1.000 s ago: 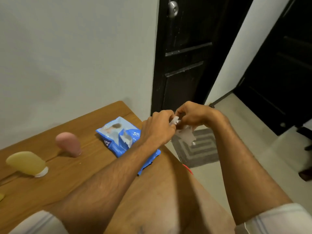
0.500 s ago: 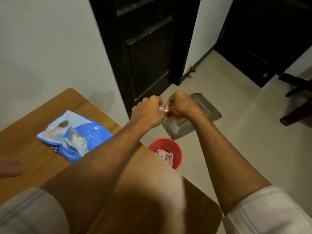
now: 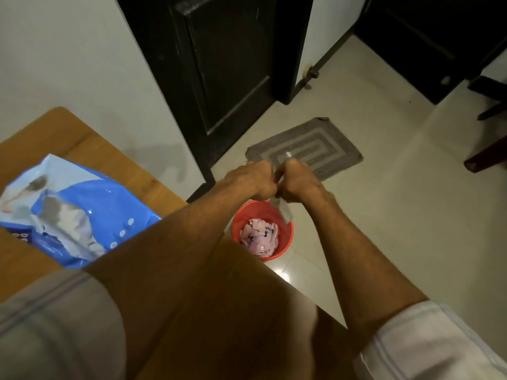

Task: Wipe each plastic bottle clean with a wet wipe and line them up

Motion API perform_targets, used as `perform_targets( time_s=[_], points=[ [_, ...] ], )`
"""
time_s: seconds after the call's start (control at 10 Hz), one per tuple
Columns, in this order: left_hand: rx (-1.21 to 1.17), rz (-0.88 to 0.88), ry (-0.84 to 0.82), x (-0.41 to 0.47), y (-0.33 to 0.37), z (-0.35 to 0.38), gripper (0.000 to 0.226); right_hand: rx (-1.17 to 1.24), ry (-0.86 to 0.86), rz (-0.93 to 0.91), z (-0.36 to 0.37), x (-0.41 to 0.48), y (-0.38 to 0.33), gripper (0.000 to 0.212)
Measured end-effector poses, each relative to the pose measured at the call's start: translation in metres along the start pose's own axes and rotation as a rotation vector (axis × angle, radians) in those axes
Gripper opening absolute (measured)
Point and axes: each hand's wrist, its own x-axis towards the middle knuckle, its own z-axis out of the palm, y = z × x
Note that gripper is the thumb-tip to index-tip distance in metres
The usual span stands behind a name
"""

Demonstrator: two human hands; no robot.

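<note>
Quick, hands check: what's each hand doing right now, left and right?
Left hand: closed, pinching the wipe.
Right hand: closed, pinching the same wipe, above the red bin.

The wipes pack [image 3: 68, 212] at nine o'clock is blue and white on a brown wooden worktop [image 3: 82, 144]. The bin [image 3: 285, 242] is orange-red, its scraps [image 3: 259, 237] pink. At one o'clock, the grey mat [image 3: 310, 152] bears paler concentric rectangles.

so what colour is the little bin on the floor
The bin is orange-red; the head view shows it best.
</note>
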Motion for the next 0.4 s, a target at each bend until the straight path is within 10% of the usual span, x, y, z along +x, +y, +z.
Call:
perform_targets(
  time_s=[0.4],
  points=[
    [-0.176, 0.047, 0.294, -0.022, -0.027, -0.022, 0.038, 0.046, 0.051, -0.115, -0.007, -0.013, -0.025, 0.018]
  ],
)
